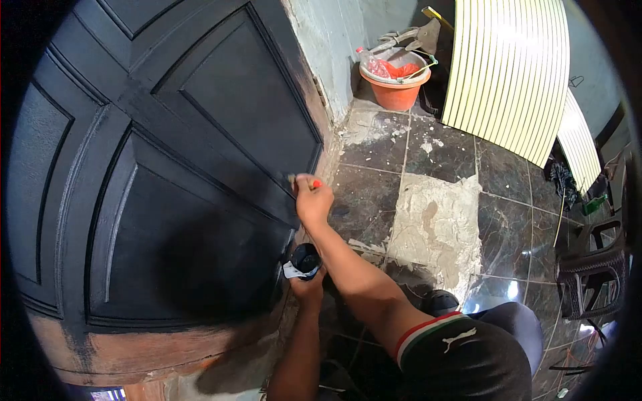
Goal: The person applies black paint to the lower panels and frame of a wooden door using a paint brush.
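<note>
The brush (301, 178), orange-handled, is closed in the fist of the right hand (313, 200), its bristles touching the right edge of the black door (200, 134), about halfway up. Just below, the left hand (307, 287) cups a small paint can (306, 259) from underneath, close to the same edge. Short strokes along the edge moulding, with a lightly loaded brush, would probably keep paint off the grey wall (328, 40). A strip of bare wood (167, 347) runs along the door's bottom edge. On the tiled floor (508, 180) lie a cement patch (438, 227), an orange bucket (396, 87) in the far corner, a ribbed sheet (508, 73) and a dark chair (592, 267), all well apart.
</note>
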Action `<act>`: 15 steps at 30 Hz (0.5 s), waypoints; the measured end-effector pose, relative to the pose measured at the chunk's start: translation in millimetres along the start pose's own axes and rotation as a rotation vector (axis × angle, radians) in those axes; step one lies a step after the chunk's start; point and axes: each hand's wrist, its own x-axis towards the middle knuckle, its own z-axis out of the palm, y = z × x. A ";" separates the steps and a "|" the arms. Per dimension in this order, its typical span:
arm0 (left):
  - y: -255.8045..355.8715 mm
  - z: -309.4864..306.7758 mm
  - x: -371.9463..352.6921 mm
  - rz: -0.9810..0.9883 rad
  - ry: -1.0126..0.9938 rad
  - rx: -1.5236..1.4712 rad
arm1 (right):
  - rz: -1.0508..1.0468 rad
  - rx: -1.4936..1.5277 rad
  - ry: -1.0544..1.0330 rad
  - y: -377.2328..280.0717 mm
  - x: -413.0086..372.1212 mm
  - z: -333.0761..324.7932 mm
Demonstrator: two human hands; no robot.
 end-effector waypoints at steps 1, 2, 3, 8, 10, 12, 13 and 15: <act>-5.5 0.0 1.6 0.004 0.010 0.039 | 0.139 0.262 -0.026 -28.3 2.6 5.4; -9.8 0.6 3.3 0.002 0.013 0.036 | 0.276 0.526 -0.050 -44.5 3.6 7.7; -13.1 1.4 5.0 0.000 0.016 0.032 | 0.310 0.587 -0.057 -48.4 3.3 5.0; -17.5 4.5 10.1 0.043 -0.011 -0.170 | 0.363 0.536 -0.030 39.8 0.9 -10.0; -28.6 -1.2 14.1 0.030 -0.040 -0.131 | 0.272 0.209 0.041 79.7 6.4 -15.3; -31.3 -4.8 9.6 0.014 -0.044 -0.133 | 0.145 -0.300 0.156 83.3 8.1 -31.8; -29.3 -2.2 7.7 0.013 -0.036 -0.160 | 0.085 -0.329 0.139 76.9 7.1 -30.6; -22.9 3.5 8.6 0.038 -0.022 -0.177 | -0.040 -0.385 0.102 51.5 2.1 -17.6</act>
